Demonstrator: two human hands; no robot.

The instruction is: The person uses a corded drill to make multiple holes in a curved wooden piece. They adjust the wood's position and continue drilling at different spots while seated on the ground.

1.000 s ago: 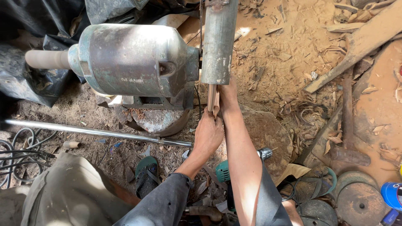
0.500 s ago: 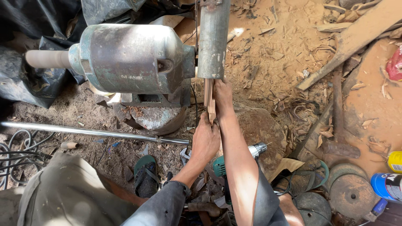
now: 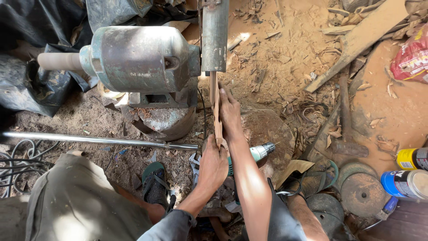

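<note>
wooden strip [image 3: 217, 117] near end: under left hand [image 3: 213, 166] | red bag [image 3: 412, 58]: cropped right

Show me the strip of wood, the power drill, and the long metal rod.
strip of wood [image 3: 217, 117], head view, middle of its length
power drill [image 3: 260, 152], head view, pale front body
long metal rod [image 3: 89, 139], head view, mid shaft
</note>
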